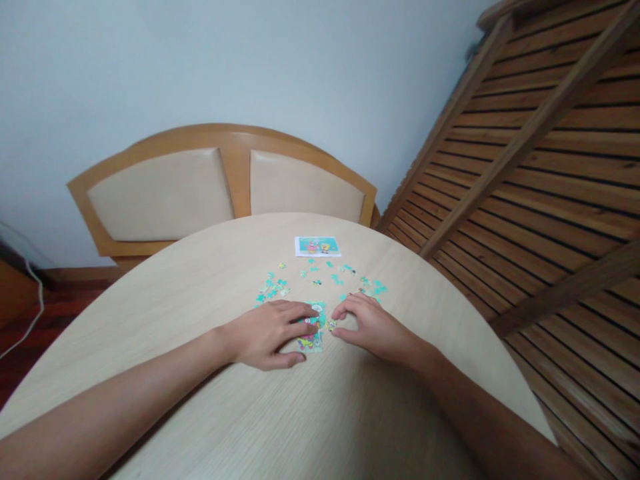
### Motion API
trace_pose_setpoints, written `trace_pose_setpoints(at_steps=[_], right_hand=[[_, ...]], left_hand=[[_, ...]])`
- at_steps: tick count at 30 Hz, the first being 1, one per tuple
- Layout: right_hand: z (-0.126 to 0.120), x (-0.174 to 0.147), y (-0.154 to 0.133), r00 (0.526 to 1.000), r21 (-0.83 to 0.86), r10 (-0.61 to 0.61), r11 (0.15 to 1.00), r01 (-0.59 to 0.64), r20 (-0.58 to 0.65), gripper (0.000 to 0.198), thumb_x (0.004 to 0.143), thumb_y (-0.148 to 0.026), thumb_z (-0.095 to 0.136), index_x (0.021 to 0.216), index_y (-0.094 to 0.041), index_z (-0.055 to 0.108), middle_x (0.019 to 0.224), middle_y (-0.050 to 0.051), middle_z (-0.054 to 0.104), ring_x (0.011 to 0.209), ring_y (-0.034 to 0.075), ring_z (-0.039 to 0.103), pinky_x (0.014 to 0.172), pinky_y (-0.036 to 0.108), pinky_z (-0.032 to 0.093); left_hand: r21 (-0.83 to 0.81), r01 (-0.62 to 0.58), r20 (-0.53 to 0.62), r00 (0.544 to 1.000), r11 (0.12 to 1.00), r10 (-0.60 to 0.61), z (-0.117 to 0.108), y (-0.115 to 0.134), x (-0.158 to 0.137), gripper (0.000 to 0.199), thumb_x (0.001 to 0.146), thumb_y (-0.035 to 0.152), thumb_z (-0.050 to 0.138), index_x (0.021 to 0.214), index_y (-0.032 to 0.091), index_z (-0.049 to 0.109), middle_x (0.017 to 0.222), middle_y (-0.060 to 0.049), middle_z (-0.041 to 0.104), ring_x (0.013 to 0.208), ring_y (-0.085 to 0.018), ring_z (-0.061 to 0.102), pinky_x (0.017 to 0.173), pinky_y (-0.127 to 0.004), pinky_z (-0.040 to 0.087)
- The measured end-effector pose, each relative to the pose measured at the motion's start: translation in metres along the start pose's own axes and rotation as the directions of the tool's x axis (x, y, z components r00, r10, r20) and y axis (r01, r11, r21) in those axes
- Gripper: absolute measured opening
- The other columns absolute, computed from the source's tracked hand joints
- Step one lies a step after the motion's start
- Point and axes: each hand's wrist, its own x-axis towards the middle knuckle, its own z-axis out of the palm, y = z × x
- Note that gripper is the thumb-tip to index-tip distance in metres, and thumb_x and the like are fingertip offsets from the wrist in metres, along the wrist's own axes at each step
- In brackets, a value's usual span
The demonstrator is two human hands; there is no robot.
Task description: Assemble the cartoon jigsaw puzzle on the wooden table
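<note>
Your left hand's [273, 330] outstretched fingers lay, gripping nothing, over a joined jigsaw section [311, 343]; your right hand's [370, 325] curved fingers bracketed a yellow piece [331, 326], grip unclear. Loose pieces [337, 279] lay unjoined beyond both.

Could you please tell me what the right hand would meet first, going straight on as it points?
The right hand would probably meet the small yellowish puzzle piece first, though depth there is unclear.

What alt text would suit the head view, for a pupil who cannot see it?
A person's left hand lies on a partly assembled jigsaw on a pale table, while the right hand curves around a small piece at the jigsaw's right side. Loose, mostly turquoise pieces are scattered beyond, with a printed cartoon picture behind them.
</note>
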Motion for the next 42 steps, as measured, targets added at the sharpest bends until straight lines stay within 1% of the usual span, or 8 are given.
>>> trace_pose_setpoints(at_steps=[4,12,20,27,31,34,38,42], right_hand=[[0.003,0.0,0.0,0.999,0.015,-0.053,0.999,0.053,-0.003,0.017,0.083,-0.022,0.079,0.095,-0.02,0.068,0.099,0.004,0.071,0.103,0.024,0.063,0.099,0.042,0.042],[0.007,-0.001,0.004,0.997,0.01,-0.075,0.997,0.075,-0.008,0.013,0.088,-0.022,0.074,0.099,-0.018,0.068,0.101,0.006,0.071,0.104,0.024,0.063,0.096,0.041,0.045],[0.005,-0.001,0.005,0.988,-0.023,-0.156,0.988,0.155,-0.023,0.011,0.09,-0.019,0.071,0.101,-0.018,0.071,0.1,0.006,0.073,0.102,0.022,0.064,0.096,0.037,0.047],[0.0,-0.002,0.001,0.978,-0.165,-0.208,0.964,0.21,0.028,0.01,0.093,-0.019,0.068,0.1,-0.019,0.076,0.096,0.005,0.073,0.096,0.021,0.066,0.09,0.032,0.048],[-0.002,-0.003,-0.008,0.971,-0.314,-0.221,0.919,0.239,0.092,0.013,0.096,-0.021,0.064,0.097,-0.02,0.077,0.094,0.005,0.072,0.09,0.02,0.066,0.083,0.032,0.049],[-0.002,-0.003,-0.012,0.963,-0.378,-0.246,0.886,0.268,0.107,0.014,0.096,-0.022,0.064,0.092,-0.019,0.077,0.094,0.006,0.072,0.089,0.021,0.066,0.083,0.033,0.048],[0.001,-0.002,-0.011,0.965,-0.367,-0.247,0.892,0.263,0.092,0.015,0.096,-0.022,0.064,0.09,-0.02,0.077,0.093,0.005,0.073,0.088,0.021,0.067,0.083,0.034,0.048],[-0.001,-0.001,-0.004,0.969,-0.243,-0.235,0.938,0.246,0.072,0.013,0.095,-0.027,0.065,0.095,-0.021,0.077,0.095,0.005,0.075,0.093,0.021,0.068,0.086,0.034,0.049]], left_hand=[[0.0,0.001,-0.004,1.0,1.0,-0.001,0.0,0.001,0.0,0.046,0.095,0.046,0.057,0.134,0.02,0.056,0.142,-0.017,0.055,0.126,-0.034,0.058,0.107,-0.049,0.048],[0.003,0.003,0.009,1.0,1.0,-0.003,0.0,0.0,0.0,0.048,0.095,0.046,0.057,0.136,0.02,0.055,0.143,-0.017,0.054,0.127,-0.034,0.057,0.108,-0.05,0.047],[0.002,0.004,0.011,1.0,1.0,-0.004,0.001,0.0,-0.001,0.049,0.095,0.046,0.057,0.136,0.02,0.054,0.143,-0.017,0.054,0.127,-0.034,0.057,0.108,-0.05,0.047],[0.008,0.001,0.0,1.0,1.0,-0.001,0.001,-0.001,-0.001,0.049,0.095,0.046,0.056,0.136,0.02,0.054,0.144,-0.017,0.054,0.128,-0.034,0.057,0.107,-0.049,0.048],[0.01,0.004,0.005,1.0,1.0,-0.004,0.001,0.0,-0.001,0.048,0.095,0.046,0.056,0.136,0.02,0.055,0.144,-0.017,0.054,0.127,-0.034,0.057,0.107,-0.05,0.048],[0.012,0.009,0.011,1.0,1.0,-0.009,0.0,0.001,0.0,0.048,0.095,0.046,0.056,0.136,0.02,0.055,0.144,-0.017,0.054,0.127,-0.034,0.057,0.107,-0.05,0.048],[0.006,0.011,0.015,1.0,1.0,-0.011,0.0,0.001,-0.001,0.048,0.095,0.046,0.056,0.135,0.02,0.055,0.144,-0.017,0.054,0.128,-0.034,0.057,0.107,-0.049,0.048],[0.0,0.007,0.008,1.0,1.0,-0.007,0.001,0.0,-0.001,0.048,0.095,0.046,0.057,0.136,0.02,0.055,0.144,-0.017,0.054,0.127,-0.034,0.057,0.107,-0.05,0.048]])
